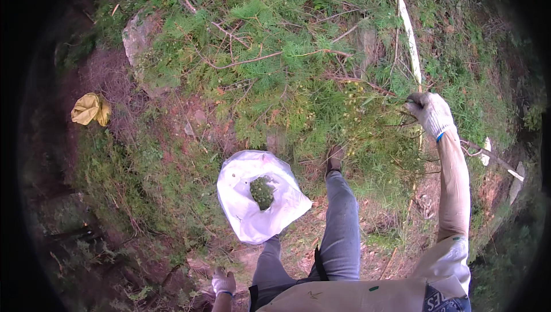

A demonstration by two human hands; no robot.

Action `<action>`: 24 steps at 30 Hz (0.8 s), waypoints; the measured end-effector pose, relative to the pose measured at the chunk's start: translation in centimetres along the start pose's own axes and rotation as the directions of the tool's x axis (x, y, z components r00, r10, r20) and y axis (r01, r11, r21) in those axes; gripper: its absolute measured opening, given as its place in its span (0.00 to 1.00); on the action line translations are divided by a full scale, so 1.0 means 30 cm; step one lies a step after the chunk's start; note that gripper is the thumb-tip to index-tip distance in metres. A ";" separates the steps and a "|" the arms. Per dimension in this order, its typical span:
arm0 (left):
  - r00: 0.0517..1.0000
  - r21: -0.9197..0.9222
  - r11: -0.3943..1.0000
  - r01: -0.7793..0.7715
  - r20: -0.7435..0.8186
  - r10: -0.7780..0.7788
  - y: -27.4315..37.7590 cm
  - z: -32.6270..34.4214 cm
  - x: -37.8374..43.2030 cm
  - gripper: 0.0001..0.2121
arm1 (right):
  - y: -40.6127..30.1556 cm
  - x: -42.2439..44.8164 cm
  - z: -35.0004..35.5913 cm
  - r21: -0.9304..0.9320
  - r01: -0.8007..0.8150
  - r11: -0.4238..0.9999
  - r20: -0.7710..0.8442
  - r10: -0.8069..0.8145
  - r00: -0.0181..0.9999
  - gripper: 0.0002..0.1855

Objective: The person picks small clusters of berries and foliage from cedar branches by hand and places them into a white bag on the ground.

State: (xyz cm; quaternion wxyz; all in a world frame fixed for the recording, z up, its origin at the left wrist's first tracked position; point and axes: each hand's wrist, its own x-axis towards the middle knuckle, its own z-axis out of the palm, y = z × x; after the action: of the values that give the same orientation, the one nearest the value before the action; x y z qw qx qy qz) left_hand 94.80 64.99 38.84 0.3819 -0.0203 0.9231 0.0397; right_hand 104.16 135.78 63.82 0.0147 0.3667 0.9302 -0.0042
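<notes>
My right hand (430,113), in a white knit glove, is raised at the right. Its fingers are closed on a leafy conifer branch (366,135) that carries small pale green cones. Low at the left, beside my thigh, my left hand (224,282) hangs in a similar glove, thumb apart from the fingers, with nothing seen in it. A white plastic bag (234,217) stands open-mouthed in front of my left leg. Inside it lies a heap of small green cones (261,193). Neither hand touches the bag.
Cut conifer boughs (258,53) cover the ground ahead. Near my right hand lies a long pole (409,36), white along its upper part, with a dark curved end. A large rock (137,40) sits at the upper left, and a yellow bag (90,108) lies at far left.
</notes>
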 end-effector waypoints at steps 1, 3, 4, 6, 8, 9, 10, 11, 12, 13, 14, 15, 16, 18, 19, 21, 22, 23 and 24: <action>0.999 0.033 0.999 0.001 0.036 -0.002 -0.035 0.011 0.010 0.22 | 0.034 -0.028 -0.061 0.102 -0.063 0.993 0.039 0.059 0.997 0.14; 0.999 0.070 0.997 -0.040 0.024 0.039 -0.022 0.022 0.034 0.22 | 0.049 -0.050 -0.196 0.308 -0.164 0.937 0.090 0.143 0.986 0.15; 0.996 0.032 0.996 -0.079 0.050 0.078 0.000 0.022 0.045 0.21 | 0.036 -0.074 -0.257 0.437 -0.203 0.876 0.069 0.192 0.979 0.14; 0.987 -0.053 0.989 -0.138 0.079 0.142 0.120 -0.063 0.039 0.20 | -0.073 -0.143 -0.375 0.686 -0.220 0.694 0.044 0.262 0.964 0.13; 0.964 -0.183 0.949 -0.258 0.023 0.266 0.267 -0.121 0.043 0.17 | -0.110 -0.167 -0.435 0.850 -0.098 0.518 -0.019 0.216 0.976 0.15; 0.938 -0.266 0.904 -0.333 0.004 0.346 0.305 -0.153 0.066 0.16 | -0.164 -0.163 -0.445 0.907 -0.022 0.421 -0.077 0.215 0.974 0.15; 0.917 -0.330 0.859 -0.390 -0.050 0.397 0.404 -0.222 0.023 0.15 | -0.233 -0.162 -0.463 0.942 0.052 0.331 -0.133 0.227 0.965 0.16; 0.867 -0.356 0.792 -0.496 -0.155 0.473 0.454 -0.264 0.028 0.14 | -0.334 -0.154 -0.481 0.977 0.151 0.148 -0.189 0.291 0.938 0.12; 0.784 -0.397 0.678 -0.619 -0.258 0.565 0.523 -0.293 0.055 0.13 | -0.374 -0.146 -0.495 0.963 0.262 -0.059 -0.247 0.190 0.950 0.09; 0.778 -0.498 0.613 -0.613 -0.245 0.578 0.581 -0.335 0.072 0.11 | -0.438 -0.136 -0.505 0.916 0.343 -0.206 -0.318 0.147 0.937 0.08; 0.706 -0.603 0.452 -0.658 -0.285 0.648 0.625 -0.360 0.124 0.12 | -0.528 -0.124 -0.488 0.847 0.393 -0.358 -0.377 0.117 0.919 0.07; 0.620 -0.558 0.373 -0.741 -0.358 0.698 0.754 -0.465 0.035 0.14 | -0.544 -0.100 -0.456 0.787 0.451 -0.421 -0.437 0.136 0.889 0.07; 0.634 -0.632 0.297 -0.716 -0.408 0.657 0.831 -0.484 0.123 0.14 | -0.600 -0.101 -0.491 0.722 0.378 -0.579 -0.425 0.060 0.903 0.09; 0.621 -0.800 0.053 -0.597 -0.420 0.662 0.909 -0.752 0.019 0.16 | -0.779 -0.085 -0.420 0.593 0.249 -0.765 -0.352 0.032 0.936 0.11; 0.613 -0.842 -0.037 -0.538 -0.421 0.668 0.918 -0.864 -0.011 0.16 | -0.871 -0.082 -0.380 0.515 0.177 -0.839 -0.270 0.038 0.962 0.11; 0.603 -0.883 -0.134 -0.449 -0.410 0.685 0.874 -1.069 -0.070 0.15 | -1.053 -0.072 -0.215 0.375 -0.001 -0.927 -0.184 -0.076 0.980 0.10; 0.577 -0.901 -0.180 -0.396 -0.396 0.714 0.875 -1.126 -0.107 0.15 | -1.120 -0.087 -0.150 0.392 -0.008 -0.920 -0.263 -0.120 0.957 0.13; 0.569 -0.916 -0.195 -0.350 -0.373 0.733 0.863 -1.154 -0.115 0.15 | -1.227 -0.154 -0.135 0.365 -0.021 -0.931 0.060 0.000 0.998 0.12; 0.560 -0.926 -0.201 -0.320 -0.356 0.748 0.847 -1.169 -0.119 0.15 | -1.301 -0.188 -0.026 0.351 -0.082 -0.933 0.020 -0.080 0.997 0.13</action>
State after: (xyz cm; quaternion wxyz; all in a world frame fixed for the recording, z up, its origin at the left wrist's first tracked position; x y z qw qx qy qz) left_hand 70.94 87.23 67.55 0.3572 0.1547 0.4822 0.7849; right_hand 81.64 103.42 64.66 -0.3196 0.0825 0.1603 -0.9302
